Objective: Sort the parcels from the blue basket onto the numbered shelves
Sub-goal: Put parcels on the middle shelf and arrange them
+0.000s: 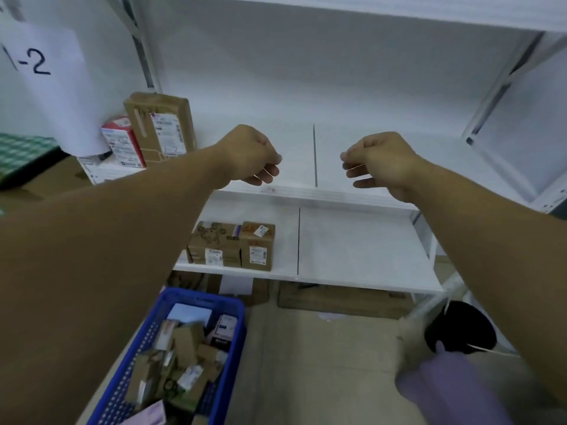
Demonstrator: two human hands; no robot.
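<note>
1. A white paper sign (40, 72) on the left reads "1-2". The tall brown box (159, 130) near it has "1-2" written on it too. Its printed labels are too blurry to read.
2. The middle shelf (383, 130) has wide bare room right of that box. The lower shelf (352, 246) holds two brown boxes (214, 243) on its left part.
3. The blue basket (236, 320) sits on the floor below, full of small parcels (184, 357).
4. The left hand (248, 154) and right hand (377, 161) hang apart before the middle shelf's front edge, fingers loosely curled, holding nothing.
</note>
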